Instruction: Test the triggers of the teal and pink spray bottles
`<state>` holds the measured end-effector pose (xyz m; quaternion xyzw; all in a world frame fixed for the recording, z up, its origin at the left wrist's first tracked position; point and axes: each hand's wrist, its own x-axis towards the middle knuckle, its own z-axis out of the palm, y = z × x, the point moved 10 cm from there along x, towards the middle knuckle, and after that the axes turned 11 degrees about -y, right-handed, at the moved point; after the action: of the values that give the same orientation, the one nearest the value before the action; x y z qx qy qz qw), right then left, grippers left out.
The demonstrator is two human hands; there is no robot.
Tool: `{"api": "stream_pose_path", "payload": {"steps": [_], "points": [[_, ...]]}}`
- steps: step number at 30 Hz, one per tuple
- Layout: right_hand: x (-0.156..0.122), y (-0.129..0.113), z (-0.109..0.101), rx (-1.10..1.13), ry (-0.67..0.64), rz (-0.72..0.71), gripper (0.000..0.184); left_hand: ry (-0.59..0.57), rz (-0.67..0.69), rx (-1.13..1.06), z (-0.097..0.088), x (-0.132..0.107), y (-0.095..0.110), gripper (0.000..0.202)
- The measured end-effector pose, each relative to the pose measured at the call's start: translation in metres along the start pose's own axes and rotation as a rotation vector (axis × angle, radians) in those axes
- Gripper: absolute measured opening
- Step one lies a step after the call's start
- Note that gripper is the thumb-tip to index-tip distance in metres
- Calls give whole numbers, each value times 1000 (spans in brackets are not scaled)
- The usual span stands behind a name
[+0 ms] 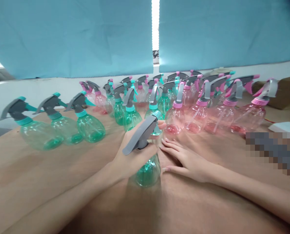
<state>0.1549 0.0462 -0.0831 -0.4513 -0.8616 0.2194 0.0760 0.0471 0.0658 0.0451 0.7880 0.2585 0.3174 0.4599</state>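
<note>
My left hand (135, 149) is wrapped round the neck of a green spray bottle (148, 172) with a grey and turquoise trigger head. That bottle stands near the middle of the table, and my fingers hide its collar. Just to its right, my right hand (183, 159) rests low over the tabletop with its fingers stretched out and nothing in them. Its fingertips point toward the green bottle, close beside it. Straight behind my hands stand another green spray bottle (132, 117) and a pink spray bottle (174, 118).
Several green bottles (90, 126) stand at the left of the wooden table (91, 172). Pink bottles (195, 117) line the right, with mixed rows behind. At the far right are a cardboard box (287, 92) and a white object (284, 126). Blue sheeting (74, 35) hangs behind.
</note>
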Motion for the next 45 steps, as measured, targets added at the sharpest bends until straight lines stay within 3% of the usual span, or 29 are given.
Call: {"api": "stream_pose_path", "payload": {"steps": [7,28,45], "points": [[-1,-1,-1,-2,40,-28,76,13,31,-19,-1,-1,1,45],[-1,-2,-3,19,50,-40,75,-3,-50,-14,2,-2,-1,46],[-2,0,-2,24,58,-47,73,-24,17,-1,2,0,1,42]]}}
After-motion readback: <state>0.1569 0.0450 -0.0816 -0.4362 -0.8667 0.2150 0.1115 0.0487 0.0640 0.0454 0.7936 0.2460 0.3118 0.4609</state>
